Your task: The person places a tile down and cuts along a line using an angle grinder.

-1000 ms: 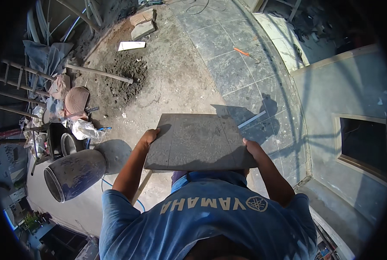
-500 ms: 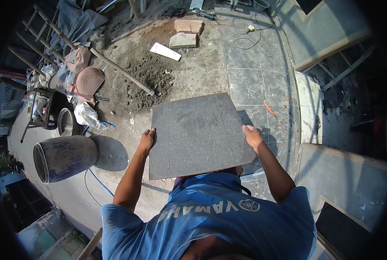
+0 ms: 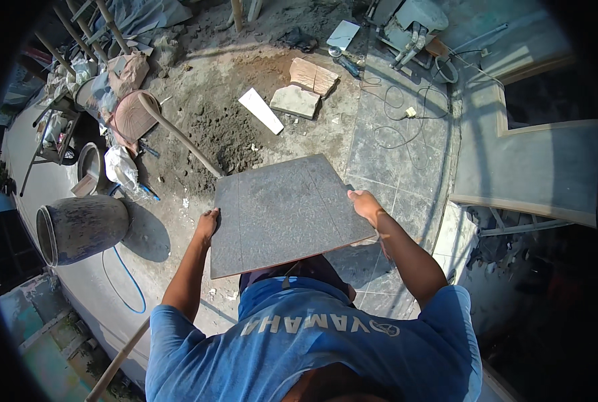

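Observation:
A large dark grey square tile [image 3: 282, 214] is held level in front of my body, with thin lines across its face. My left hand [image 3: 207, 224] grips its left edge, thumb on top. My right hand [image 3: 367, 206] grips the right edge, also with the thumb over the surface. Just beyond the tile lie a mound of grey mortar [image 3: 225, 137], a long-handled tool [image 3: 185, 137] with its lower end near the mound, a white offcut [image 3: 260, 110] and two broken slabs [image 3: 293, 100].
A stained barrel [image 3: 84, 228] lies on its side at left, near a blue hose [image 3: 131, 291], buckets [image 3: 90, 167] and sacks. A laid grey tile strip [image 3: 403, 134] with loose cables runs beside the wall [image 3: 513, 167] at right. Machinery [image 3: 413, 27] stands at the far end.
My body and view have turned toward the right, then shifted forward. The tile, still in both hands, has swung slightly anticlockwise, and more of the far end with the machinery shows.

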Motion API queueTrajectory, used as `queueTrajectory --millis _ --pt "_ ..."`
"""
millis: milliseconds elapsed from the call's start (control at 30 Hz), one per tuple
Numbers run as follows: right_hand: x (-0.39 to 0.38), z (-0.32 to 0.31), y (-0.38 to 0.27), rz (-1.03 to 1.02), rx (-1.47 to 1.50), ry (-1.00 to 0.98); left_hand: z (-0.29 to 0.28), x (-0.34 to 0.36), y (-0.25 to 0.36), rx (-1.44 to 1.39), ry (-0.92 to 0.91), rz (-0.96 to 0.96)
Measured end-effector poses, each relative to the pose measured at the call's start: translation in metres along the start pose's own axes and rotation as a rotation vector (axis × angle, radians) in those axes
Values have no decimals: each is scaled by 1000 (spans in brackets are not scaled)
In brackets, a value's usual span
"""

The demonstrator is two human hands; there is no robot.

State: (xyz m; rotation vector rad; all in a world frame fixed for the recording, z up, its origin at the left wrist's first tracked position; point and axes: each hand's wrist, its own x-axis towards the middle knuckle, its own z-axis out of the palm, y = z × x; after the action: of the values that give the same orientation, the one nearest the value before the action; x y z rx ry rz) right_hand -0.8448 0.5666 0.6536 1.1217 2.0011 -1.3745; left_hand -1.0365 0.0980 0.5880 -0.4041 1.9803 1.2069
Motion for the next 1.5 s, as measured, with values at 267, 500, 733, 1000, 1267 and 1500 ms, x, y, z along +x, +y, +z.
queueTrajectory --millis 267,500,733,1000,1267,1500 --pt "175 -107 -103 144 -157 -181 91 146 68 -227 68 -26" --pt "378 -204 -141 350 -108 22 220 282 157 -26 250 172" --pt "597 -248 -199 178 -83 115 308 425 204 -14 324 83" --pt "908 -226 -177 -266 -348 47 416 631 159 -550 223 -182" --pt "1115 -197 -119 -443 -378 32 511 803 100 -554 352 -74" --pt "1159 -205 -100 -526 -382 28 504 835 106 -235 274 -30"
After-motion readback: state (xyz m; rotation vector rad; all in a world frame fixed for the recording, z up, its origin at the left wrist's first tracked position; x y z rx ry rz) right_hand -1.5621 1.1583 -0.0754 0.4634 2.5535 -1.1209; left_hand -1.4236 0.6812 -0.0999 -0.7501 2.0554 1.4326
